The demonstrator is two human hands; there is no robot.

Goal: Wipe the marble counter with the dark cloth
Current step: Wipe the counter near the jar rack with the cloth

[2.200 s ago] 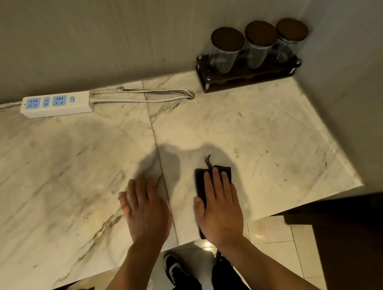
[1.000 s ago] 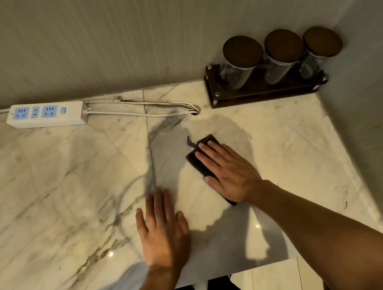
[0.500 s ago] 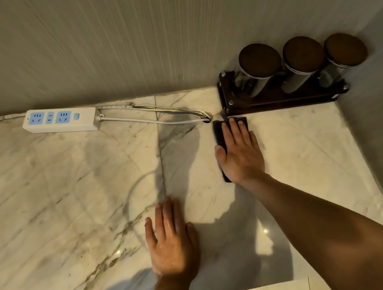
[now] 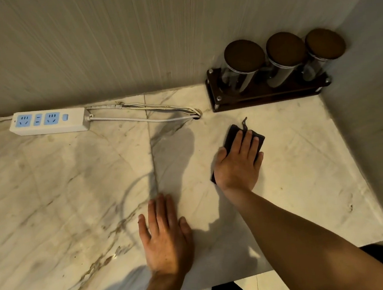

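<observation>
Right hand (image 4: 238, 163) flat, fingers spread, palm down pressing the small dark folded cloth (image 4: 231, 133) onto the white veined marble counter (image 4: 61, 192); cloth mostly covered, far edge and a loose thread showing past the fingertips. Cloth sits right of the slab seam, near but apart from the dark wooden rack (image 4: 267, 95) holding three glass jars with round brown lids (image 4: 244, 54) in the back right corner. Left hand (image 4: 165, 236) flat on bare marble, fingers together, holding nothing, close to the front edge, well apart from the right hand. White power strip with blue sockets (image 4: 49, 121) at back left by the wall, its white cable (image 4: 141, 119) looping toward the rack
</observation>
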